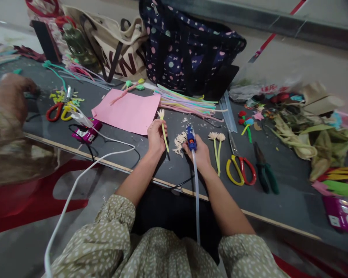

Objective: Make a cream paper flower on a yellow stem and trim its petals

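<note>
My left hand (156, 136) is closed round the yellow-green stem of a small craft flower (162, 127), its pale petals pointing up and away from me. In my right hand (201, 152) is a blue glue gun (191, 138), with a translucent glue stick (196, 193) trailing from its back end toward my lap. A pile of cream petal pieces (179, 142) lies on the table between my hands, partly behind the right one. Just right of that hand lie two finished-looking cream flowers (217, 146) on yellow-green stems.
Red-and-yellow scissors (240, 170) and green-handled pliers (266, 170) lie to the right. Behind are pink paper (127, 112), pastel stems (188, 102) and a dark patterned bag (188, 50). A white cable (84, 170) crosses the table's edge. A co-worker's hand (14, 94) is at left.
</note>
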{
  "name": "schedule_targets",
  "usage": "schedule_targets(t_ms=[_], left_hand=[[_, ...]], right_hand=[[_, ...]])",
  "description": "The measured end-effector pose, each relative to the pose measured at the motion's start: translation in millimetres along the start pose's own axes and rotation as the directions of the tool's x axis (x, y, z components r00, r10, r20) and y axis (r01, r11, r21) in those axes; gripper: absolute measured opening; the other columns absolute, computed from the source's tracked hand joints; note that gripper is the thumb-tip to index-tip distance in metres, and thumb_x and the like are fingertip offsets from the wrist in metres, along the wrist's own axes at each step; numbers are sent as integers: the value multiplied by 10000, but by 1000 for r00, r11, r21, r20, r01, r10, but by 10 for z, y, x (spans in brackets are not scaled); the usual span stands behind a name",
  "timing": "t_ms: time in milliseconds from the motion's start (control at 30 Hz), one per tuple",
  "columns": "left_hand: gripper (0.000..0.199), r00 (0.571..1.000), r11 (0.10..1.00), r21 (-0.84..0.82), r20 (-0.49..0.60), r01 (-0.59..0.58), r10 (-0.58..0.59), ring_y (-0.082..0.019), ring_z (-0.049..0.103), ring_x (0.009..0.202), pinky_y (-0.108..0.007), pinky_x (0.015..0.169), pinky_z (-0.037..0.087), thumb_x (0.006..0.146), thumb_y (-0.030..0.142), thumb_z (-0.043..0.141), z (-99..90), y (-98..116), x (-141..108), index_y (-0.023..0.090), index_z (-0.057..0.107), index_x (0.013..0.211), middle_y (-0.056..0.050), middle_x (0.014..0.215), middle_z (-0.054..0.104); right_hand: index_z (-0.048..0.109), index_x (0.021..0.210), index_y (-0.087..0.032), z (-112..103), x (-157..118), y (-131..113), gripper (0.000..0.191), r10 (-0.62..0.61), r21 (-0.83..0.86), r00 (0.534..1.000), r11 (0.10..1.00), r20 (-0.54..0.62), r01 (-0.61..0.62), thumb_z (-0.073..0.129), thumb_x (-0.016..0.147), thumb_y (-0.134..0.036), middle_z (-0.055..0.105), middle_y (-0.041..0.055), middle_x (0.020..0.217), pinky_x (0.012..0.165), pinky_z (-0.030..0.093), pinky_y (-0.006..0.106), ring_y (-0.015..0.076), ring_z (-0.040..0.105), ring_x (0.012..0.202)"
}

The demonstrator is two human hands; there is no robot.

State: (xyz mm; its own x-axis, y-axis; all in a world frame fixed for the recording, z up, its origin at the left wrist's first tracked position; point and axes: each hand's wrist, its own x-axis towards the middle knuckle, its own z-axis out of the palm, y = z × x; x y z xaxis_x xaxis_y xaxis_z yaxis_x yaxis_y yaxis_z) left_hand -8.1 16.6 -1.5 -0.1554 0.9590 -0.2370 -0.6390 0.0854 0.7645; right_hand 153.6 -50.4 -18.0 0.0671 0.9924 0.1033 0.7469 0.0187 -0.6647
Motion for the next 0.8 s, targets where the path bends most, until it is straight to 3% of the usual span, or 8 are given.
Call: schedule_targets(t_ms=[267,367,433,500,600,700,800], left_hand=[[146,999,999,15,16,-42,42,-49,441,475,-173,448,326,753,276,662,13,-13,-27,175,568,707,40,615,522],[135,999,999,22,23,-38,37,-48,449,480,-169,446,324,756,272,660,5,-15,-32,174,577,716,38,627,533],[126,999,999,25,27,-30,29,-46,452,481,-164,443,321,753,266,658,4,-12,-39,171,581,717,38,625,537],[128,999,1000,30,40,-7,6,-45,461,481,-160,440,325,746,264,661,4,-9,-46,170,580,714,40,618,539],[143,989,996,52,128,73,-79,-48,491,482,-159,441,360,732,268,683,5,-12,-55,164,585,719,38,617,562],[177,929,976,102,303,192,-214,-67,566,522,-173,453,423,712,276,719,17,-19,-74,156,591,737,1,717,660],[226,838,942,165,431,292,-335,-101,647,598,-191,484,480,695,287,751,43,-24,-114,149,576,737,-54,848,727]], right_hand=[[527,969,-225,120,29,-107,234,35,-256,999,966,42,-23,571,859,-427,716,89,859,617,368,294,264,665,778],[533,971,-220,131,23,-85,197,21,-252,999,968,42,-10,569,853,-374,705,89,839,619,374,301,271,664,777],[541,938,-228,110,14,-63,173,24,-149,1000,989,2,-24,582,845,-367,689,62,799,631,400,307,254,654,739],[551,896,-235,70,8,-48,183,26,60,997,998,-73,-22,617,835,-394,674,32,774,661,445,320,225,641,701],[574,854,-228,5,15,-49,218,81,458,985,889,-155,-2,677,812,-416,670,12,792,697,501,330,192,649,691],[581,805,-219,-31,38,-46,228,190,712,976,700,-109,-57,727,769,-390,664,7,805,651,515,316,183,667,691],[578,801,-223,-27,54,-8,235,209,799,975,597,-72,-69,766,731,-346,667,-10,804,657,519,305,167,661,695]])
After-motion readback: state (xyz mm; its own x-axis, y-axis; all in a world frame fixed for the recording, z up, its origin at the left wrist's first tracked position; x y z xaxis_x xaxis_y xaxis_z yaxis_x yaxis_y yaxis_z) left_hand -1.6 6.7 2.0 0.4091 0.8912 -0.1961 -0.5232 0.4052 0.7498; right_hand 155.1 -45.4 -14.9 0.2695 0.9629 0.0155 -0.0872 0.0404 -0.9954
